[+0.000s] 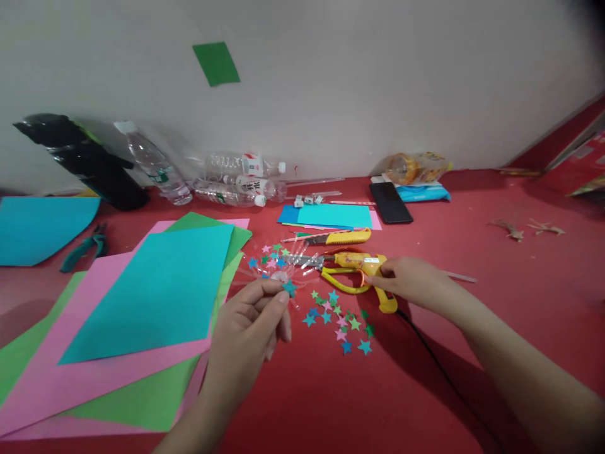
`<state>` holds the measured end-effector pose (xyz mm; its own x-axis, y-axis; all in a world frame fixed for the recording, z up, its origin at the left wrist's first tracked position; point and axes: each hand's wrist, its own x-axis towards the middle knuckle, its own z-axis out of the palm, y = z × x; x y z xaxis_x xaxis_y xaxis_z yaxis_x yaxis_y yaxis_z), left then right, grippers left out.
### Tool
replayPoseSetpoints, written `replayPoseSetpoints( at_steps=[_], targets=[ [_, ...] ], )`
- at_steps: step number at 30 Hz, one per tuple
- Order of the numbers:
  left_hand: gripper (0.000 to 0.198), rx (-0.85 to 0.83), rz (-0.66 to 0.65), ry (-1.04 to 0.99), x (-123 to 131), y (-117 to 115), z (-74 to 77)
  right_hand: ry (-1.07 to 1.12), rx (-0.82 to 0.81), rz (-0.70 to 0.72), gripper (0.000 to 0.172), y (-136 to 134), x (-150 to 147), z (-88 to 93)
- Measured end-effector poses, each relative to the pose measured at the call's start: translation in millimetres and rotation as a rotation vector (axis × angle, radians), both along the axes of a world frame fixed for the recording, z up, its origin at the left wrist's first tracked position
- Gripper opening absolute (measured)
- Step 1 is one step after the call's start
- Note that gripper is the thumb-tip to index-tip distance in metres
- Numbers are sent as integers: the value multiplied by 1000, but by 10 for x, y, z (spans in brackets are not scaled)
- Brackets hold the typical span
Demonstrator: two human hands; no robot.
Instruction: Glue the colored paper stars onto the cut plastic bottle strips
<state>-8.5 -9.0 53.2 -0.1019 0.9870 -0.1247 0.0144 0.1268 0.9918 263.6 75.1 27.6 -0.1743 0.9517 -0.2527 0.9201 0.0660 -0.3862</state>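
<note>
My left hand (258, 318) pinches a small blue paper star (289, 289) between thumb and fingertips. My right hand (409, 284) is wrapped round the handle of a yellow glue gun (357, 259), its nozzle pointing left. Yellow-handled scissors (338, 287) lie just under the gun. Behind my left fingers is a clear plastic piece (280, 276) with strips spreading outward, several coloured stars on it; my hand hides part of it. Loose paper stars (341, 321) in blue, green and pink lie scattered between my hands. The gun's black cord (437, 362) runs toward the lower right.
Coloured paper sheets (155, 296) cover the left side, near teal pliers (89, 246). Clear bottles (231, 190) and a black bottle (89, 161) are along the wall. Behind the scissors lie a yellow box cutter (347, 236), small paper sheets (335, 215) and a black phone (391, 202).
</note>
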Motion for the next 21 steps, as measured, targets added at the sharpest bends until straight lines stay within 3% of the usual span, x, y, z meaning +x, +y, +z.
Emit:
replayPoseSetpoints(
  at_steps=[7,10,12,16,21],
  targets=[
    [19,108,5,133,-20,5,10,515,-93,-4,33,-39,92,122],
    [19,192,28,219,-43,9,9,976,-248,-33,25,-180,-40,220],
    [18,205,46,254,-62,12,5,1148,-314,-82,23,-287,-148,264],
    [14,175,45,253,-79,23,-8,1178,-322,-71,28,-473,-306,313],
    [16,162,68,275,-12,2,24,969,-271,-49,35,-640,-398,356]
  ],
)
